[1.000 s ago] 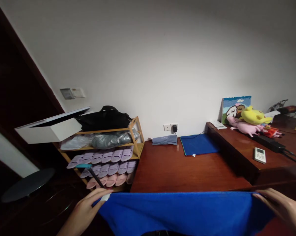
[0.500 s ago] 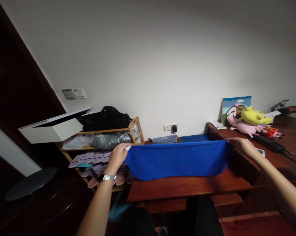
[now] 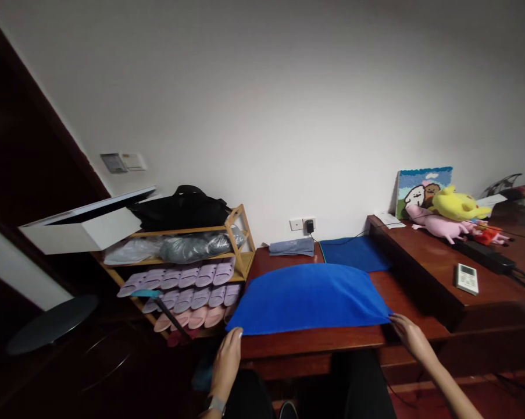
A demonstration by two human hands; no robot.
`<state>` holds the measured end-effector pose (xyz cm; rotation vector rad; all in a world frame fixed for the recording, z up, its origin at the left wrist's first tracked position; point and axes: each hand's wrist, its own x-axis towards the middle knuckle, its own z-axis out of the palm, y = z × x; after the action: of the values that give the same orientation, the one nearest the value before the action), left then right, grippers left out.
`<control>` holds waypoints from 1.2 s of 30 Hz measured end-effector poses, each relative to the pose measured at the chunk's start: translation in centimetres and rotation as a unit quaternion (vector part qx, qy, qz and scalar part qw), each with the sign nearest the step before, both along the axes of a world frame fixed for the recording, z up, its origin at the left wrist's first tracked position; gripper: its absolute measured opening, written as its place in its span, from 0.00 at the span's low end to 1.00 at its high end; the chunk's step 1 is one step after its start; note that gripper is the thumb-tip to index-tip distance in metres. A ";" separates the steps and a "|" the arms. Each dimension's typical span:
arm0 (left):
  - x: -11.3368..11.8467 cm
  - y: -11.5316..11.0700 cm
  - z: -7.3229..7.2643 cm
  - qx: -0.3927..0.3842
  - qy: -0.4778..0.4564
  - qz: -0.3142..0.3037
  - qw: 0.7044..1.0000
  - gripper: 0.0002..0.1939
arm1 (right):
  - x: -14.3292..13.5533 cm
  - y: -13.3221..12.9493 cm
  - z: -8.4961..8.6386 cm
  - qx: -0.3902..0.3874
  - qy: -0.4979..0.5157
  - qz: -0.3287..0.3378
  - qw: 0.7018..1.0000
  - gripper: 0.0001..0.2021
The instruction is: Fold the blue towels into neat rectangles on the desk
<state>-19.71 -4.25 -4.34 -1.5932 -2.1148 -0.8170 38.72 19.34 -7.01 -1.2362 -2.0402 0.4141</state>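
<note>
A bright blue cloth [image 3: 310, 299] is stretched between my two hands over the reddish-brown wooden desk [image 3: 297, 344]. Its far part billows up, and its near edge runs almost straight along the front of the desk. My left hand [image 3: 227, 355] pinches the near left corner. At the near right corner, my right hand [image 3: 410, 334] grips the cloth between thumb and fingers. Behind it lie a folded grey-blue cloth [image 3: 292, 247] and a darker blue cloth [image 3: 353, 253], flat against the wall side.
Left of the desk stands a wooden rack [image 3: 240, 233] with slippers [image 3: 201, 274], wrapped bundles and a black bag [image 3: 181, 210]. On the raised right surface are plush toys [image 3: 456, 206], a white remote [image 3: 466, 278] and a black adapter [image 3: 484, 256]. A plug [image 3: 309, 226] sits in the wall socket.
Both hands have come down and nearer, bringing the held edge of the blue cloth toward the desk's front. The cloth, hanging before, now spreads out and billows behind that edge.
</note>
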 end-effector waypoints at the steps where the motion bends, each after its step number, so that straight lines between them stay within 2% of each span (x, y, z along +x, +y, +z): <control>1: 0.2 -0.4 -1.5 -0.012 0.002 -0.001 1.000 0.20 | -0.2 -0.3 -1.7 -0.008 0.001 -0.008 1.000 0.25; 2: 0.3 -0.8 -2.6 -0.021 0.006 -0.001 1.000 0.20 | -0.2 -0.5 -3.1 -0.013 0.002 -0.017 1.000 0.25; 4: 0.4 -1.6 -3.9 -0.028 0.014 0.005 0.999 0.19 | 0.1 -0.6 -4.8 -0.018 0.005 -0.034 0.999 0.25; 8: 0.7 -2.7 -4.2 -0.031 0.014 0.026 0.999 0.17 | 1.4 -0.7 -6.2 -0.009 0.010 -0.038 0.999 0.23; 12: 1.4 -4.0 -3.9 -0.035 0.000 0.040 0.999 0.16 | 3.1 -1.5 -6.7 0.022 0.005 -0.025 0.999 0.21; 15: 1.8 -5.0 -4.0 -0.037 -0.011 0.054 0.998 0.16 | 4.3 -2.4 -6.6 0.031 -0.036 -0.017 0.999 0.19; 19: 1.0 -4.7 -3.7 -0.021 -0.015 0.069 0.997 0.16 | 3.8 -1.9 -5.4 0.042 -0.102 -0.065 0.992 0.18; 22: -0.7 -1.6 -2.7 -0.016 0.000 0.049 0.999 0.17 | 0.3 0.6 -3.7 0.043 -0.108 -0.068 0.991 0.22; 26: -3.3 5.8 -0.9 -0.056 0.017 -0.020 0.998 0.19 | -6.8 6.4 -1.1 0.016 -0.148 -0.026 0.989 0.26; 28: -4.7 9.7 -0.4 -0.094 0.020 -0.036 0.995 0.20 | -9.7 9.5 -0.6 -0.021 -0.196 -0.018 0.980 0.28; 30: -5.9 13.1 -0.5 -0.134 0.021 -0.036 0.990 0.21 | -11.5 12.2 -0.9 -0.068 -0.242 -0.030 0.968 0.28; 32: -7.1 15.9 -1.2 -0.170 0.024 -0.033 0.985 0.23 | -12.3 14.1 -1.9 -0.109 -0.274 -0.052 0.954 0.29; 36: -8.3 18.9 -3.6 -0.235 0.013 -0.004 0.972 0.28 | -11.9 15.6 -4.4 -0.132 -0.312 -0.079 0.938 0.31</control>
<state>-28.05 14.64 -7.93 -1.8206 -2.4046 -0.3007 26.79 34.99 -11.39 -1.8654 -2.4305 0.2379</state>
